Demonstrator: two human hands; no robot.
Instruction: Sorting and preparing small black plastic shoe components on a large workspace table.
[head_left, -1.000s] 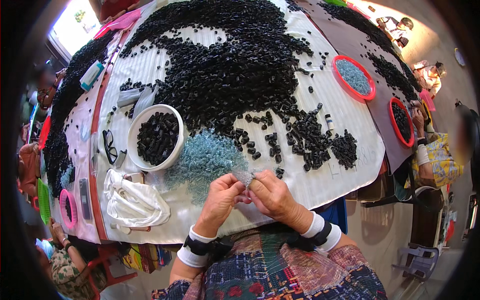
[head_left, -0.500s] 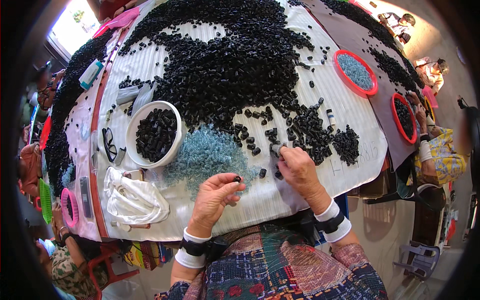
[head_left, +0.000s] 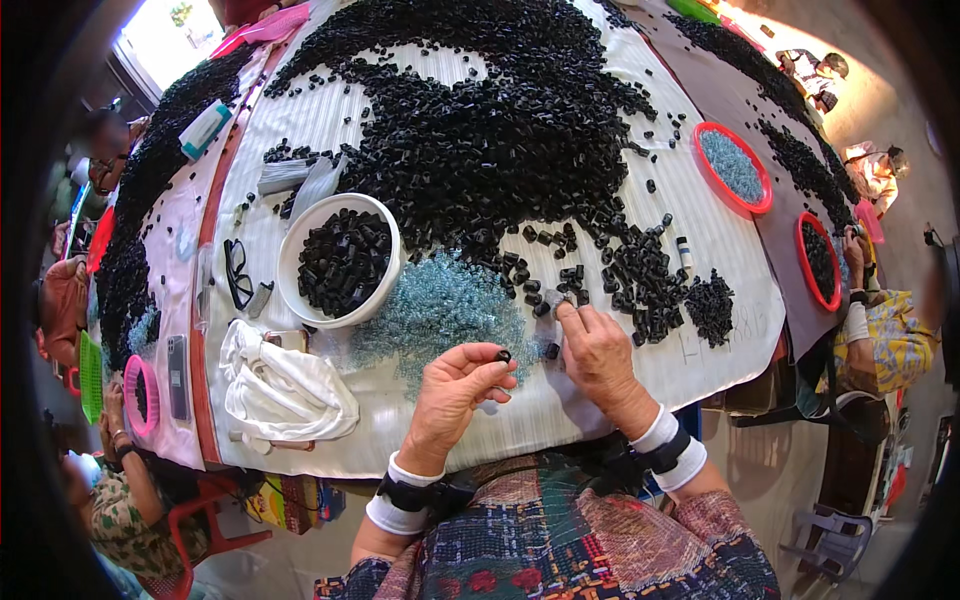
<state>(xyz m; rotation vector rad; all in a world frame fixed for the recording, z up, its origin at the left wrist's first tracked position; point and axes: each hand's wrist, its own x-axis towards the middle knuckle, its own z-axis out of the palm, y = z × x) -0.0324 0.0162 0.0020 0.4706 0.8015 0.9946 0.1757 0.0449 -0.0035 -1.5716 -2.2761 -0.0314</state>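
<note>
My left hand (head_left: 462, 392) is closed in a pinch on a small black cylindrical piece (head_left: 503, 356), held just above the near edge of a heap of clear bluish beads (head_left: 440, 310). To its right, my right hand (head_left: 602, 358) reaches down with bent fingers among loose black pieces (head_left: 640, 285). Something grey sits at its index fingertip, perhaps a finger cover. Whether a piece is between those fingers is hidden. A single black piece (head_left: 551, 351) lies between the two hands. Beyond them spreads a large pile of black cylindrical pieces (head_left: 490, 140).
Left of the beads stands a white bowl (head_left: 393, 262) of black pieces. Near it lie eyeglasses (head_left: 238, 274) and a white cloth (head_left: 285, 395). A red tray (head_left: 768, 195) of bluish beads and a small heap of black pieces (head_left: 709, 308) are at right. Other people sit at both sides.
The whole view has shifted, so the table appears farther right. My left hand still pinches the black piece. My right hand has moved slightly left over the table.
</note>
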